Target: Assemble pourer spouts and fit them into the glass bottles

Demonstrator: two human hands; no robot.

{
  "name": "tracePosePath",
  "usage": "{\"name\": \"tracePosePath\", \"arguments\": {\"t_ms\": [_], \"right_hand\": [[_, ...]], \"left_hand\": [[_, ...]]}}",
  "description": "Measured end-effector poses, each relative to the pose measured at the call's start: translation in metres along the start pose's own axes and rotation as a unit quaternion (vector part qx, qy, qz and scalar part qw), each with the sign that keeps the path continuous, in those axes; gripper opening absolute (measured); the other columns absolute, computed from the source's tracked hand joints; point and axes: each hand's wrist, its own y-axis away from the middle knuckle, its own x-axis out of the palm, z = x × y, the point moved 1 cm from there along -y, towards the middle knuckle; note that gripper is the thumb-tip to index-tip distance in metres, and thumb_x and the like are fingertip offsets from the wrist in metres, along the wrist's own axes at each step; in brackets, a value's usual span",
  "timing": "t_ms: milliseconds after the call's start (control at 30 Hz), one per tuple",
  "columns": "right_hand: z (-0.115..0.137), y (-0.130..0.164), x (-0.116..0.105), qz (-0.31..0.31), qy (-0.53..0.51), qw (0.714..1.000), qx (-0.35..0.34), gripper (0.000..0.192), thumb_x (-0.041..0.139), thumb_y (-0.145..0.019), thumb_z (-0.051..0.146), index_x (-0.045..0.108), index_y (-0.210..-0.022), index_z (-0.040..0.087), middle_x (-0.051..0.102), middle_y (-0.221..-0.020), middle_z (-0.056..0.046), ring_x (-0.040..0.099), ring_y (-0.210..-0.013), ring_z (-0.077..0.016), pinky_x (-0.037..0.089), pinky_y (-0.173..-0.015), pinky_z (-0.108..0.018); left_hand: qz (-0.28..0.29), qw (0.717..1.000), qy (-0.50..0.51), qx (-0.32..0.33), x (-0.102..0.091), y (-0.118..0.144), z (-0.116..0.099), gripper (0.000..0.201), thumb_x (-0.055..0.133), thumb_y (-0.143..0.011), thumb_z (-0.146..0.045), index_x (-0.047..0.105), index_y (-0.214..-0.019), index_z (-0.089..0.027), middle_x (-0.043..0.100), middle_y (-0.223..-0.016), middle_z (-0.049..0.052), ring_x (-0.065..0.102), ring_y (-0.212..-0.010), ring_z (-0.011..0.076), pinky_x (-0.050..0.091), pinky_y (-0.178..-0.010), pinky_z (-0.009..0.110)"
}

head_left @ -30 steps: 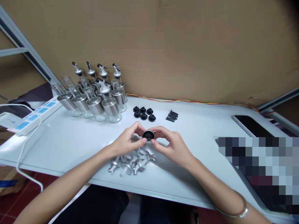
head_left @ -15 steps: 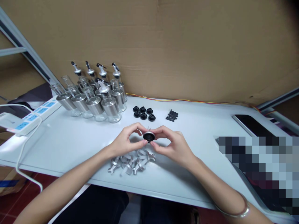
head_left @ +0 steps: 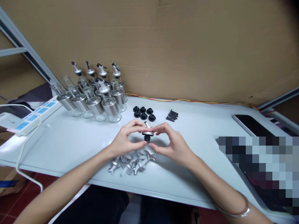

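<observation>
Between my two hands, above the table, is a pour spout [head_left: 148,132] with a silver top and a black ribbed stopper pointing down. My left hand [head_left: 129,137] pinches it from the left, thumb low by the stopper and fingers at the silver rim. From the other side my right hand [head_left: 169,140] grips it in the same way. Loose silver spout tops [head_left: 133,163] lie in a heap just below my hands. Beyond them sit several black stoppers [head_left: 143,115] in two rows, with a small pile of black flip levers [head_left: 172,115] to their right.
Glass bottles with steel bands [head_left: 94,105] stand grouped at the back left, some with spouts fitted. A white power strip [head_left: 35,116] and its cable lie at the left edge. A phone [head_left: 251,124] rests on the right. Cardboard [head_left: 177,49] walls the table's back.
The pour spout has tilted upright: its black underside faced me before, and now its top points up and its ribbed side shows. Both hands keep hold of it.
</observation>
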Motion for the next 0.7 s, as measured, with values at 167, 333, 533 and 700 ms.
{"name": "tracePosePath", "arguments": {"t_ms": [167, 333, 533, 700], "right_hand": [[0.0007, -0.0017, -0.0019, -0.01, 0.025, 0.998, -0.049, 0.027, 0.07, -0.082, 0.03, 0.053, -0.101, 0.023, 0.067, -0.094, -0.004, 0.063, -0.078, -0.0174, 0.053, -0.068, -0.03], [0.0028, -0.0022, -0.0048, -0.027, 0.027, 0.998, -0.051, 0.022, 0.069, -0.085, 0.03, 0.059, -0.103, 0.021, 0.071, -0.094, -0.005, 0.067, -0.08, -0.0173, 0.056, -0.073, -0.029], [0.0024, -0.0008, -0.0073, -0.036, 0.054, 0.998, -0.012, 0.018, 0.064, -0.088, 0.031, 0.068, -0.103, 0.023, 0.074, -0.094, -0.004, 0.07, -0.08, -0.0202, 0.058, -0.076, -0.033], [0.0004, -0.0003, -0.0063, -0.046, 0.056, 0.997, -0.007, 0.012, 0.061, -0.088, 0.026, 0.07, -0.097, 0.023, 0.075, -0.09, -0.003, 0.071, -0.079, -0.0193, 0.058, -0.074, -0.03]], "left_hand": [[0.005, 1.0, 0.008, 0.004, 0.0013, -0.0006, -0.0009, 0.034, 0.073, -0.074, -0.016, 0.072, -0.106, -0.026, 0.06, -0.095, 0.004, 0.06, -0.091, 0.0158, 0.052, -0.085, 0.032], [-0.004, 0.999, 0.018, -0.038, 0.0037, 0.0003, 0.0016, 0.038, 0.073, -0.076, -0.018, 0.067, -0.113, -0.024, 0.065, -0.104, 0.006, 0.062, -0.097, 0.0169, 0.054, -0.083, 0.029], [0.001, 0.997, 0.032, -0.069, 0.0049, 0.0039, 0.0048, 0.04, 0.07, -0.079, -0.024, 0.066, -0.119, -0.024, 0.067, -0.123, 0.009, 0.062, -0.114, 0.0226, 0.053, -0.096, 0.037], [0.004, 0.997, 0.024, -0.07, 0.0033, 0.0046, 0.0061, 0.04, 0.072, -0.078, -0.025, 0.067, -0.118, -0.023, 0.067, -0.124, 0.009, 0.061, -0.117, 0.0236, 0.048, -0.105, 0.041]]}}
